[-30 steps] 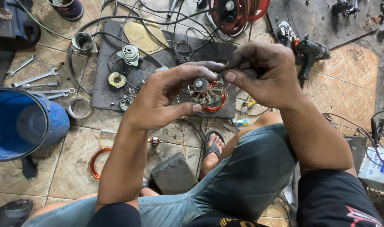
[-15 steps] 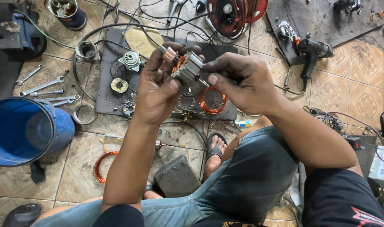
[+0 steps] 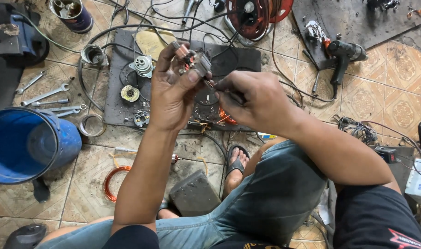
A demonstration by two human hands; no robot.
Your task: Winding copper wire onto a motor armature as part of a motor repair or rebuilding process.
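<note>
Head view: left hand (image 3: pixel 173 94) raised over dark mat (image 3: pixel 116 99), fingers curled tight around small motor part (image 3: pixel 192 59) with copper windings, held above mat's middle. Right hand (image 3: pixel 254 101) just beside it, fingers pinched on thin tool (image 3: pixel 211 86) whose tip touched part. Wrenches (image 3: pixel 46 99) lay on tiled floor off mat's left edge, blue bucket (image 3: pixel 28 143) nearer person. Drill (image 3: pixel 342 55) lay right of mat.

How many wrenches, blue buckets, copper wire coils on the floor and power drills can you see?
Wrenches: 4
Blue bucket: 1
Copper wire coil on the floor: 1
Power drill: 1
Total: 7
</note>
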